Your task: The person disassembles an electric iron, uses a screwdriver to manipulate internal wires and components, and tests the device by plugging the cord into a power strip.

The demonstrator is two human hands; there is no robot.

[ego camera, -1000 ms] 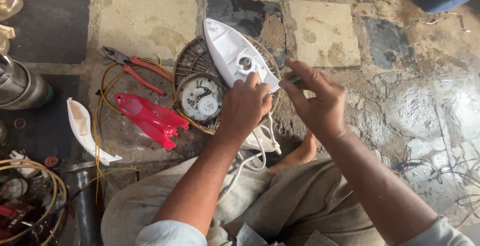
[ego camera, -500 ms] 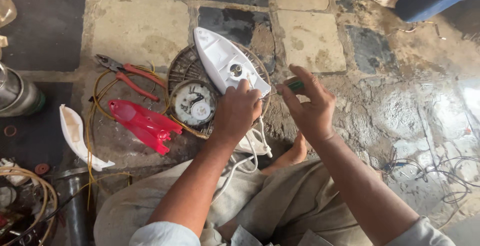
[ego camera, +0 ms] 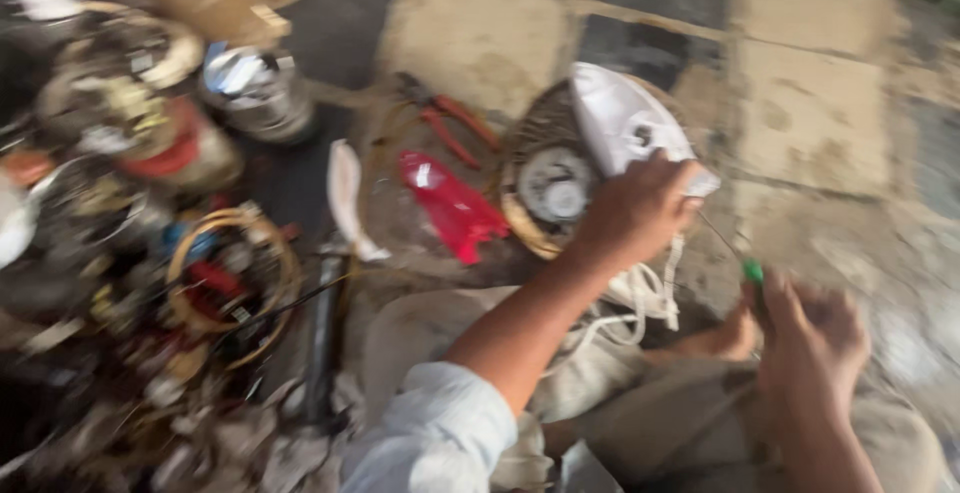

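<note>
The white iron body (ego camera: 625, 123) lies tilted on a round wicker basket (ego camera: 530, 133) on the stone floor (ego camera: 480, 43), and the left hand (ego camera: 640, 215) grips its near end, fingers clenched over the shell. A round dial part (ego camera: 556, 185) sits in the basket just beside it. A white cord (ego camera: 640, 298) hangs below the hand. The right hand (ego camera: 810, 338), blurred, closes around a green-handled screwdriver (ego camera: 752, 273), its thin shaft pointing toward the iron. Left of the basket lie a red plastic piece (ego camera: 450, 203), red-handled pliers (ego camera: 455, 123) and a white strip (ego camera: 345, 193). The heap of coils and metal parts (ego camera: 140, 233) at the floor's left edge is too smeared to sort out.
</note>
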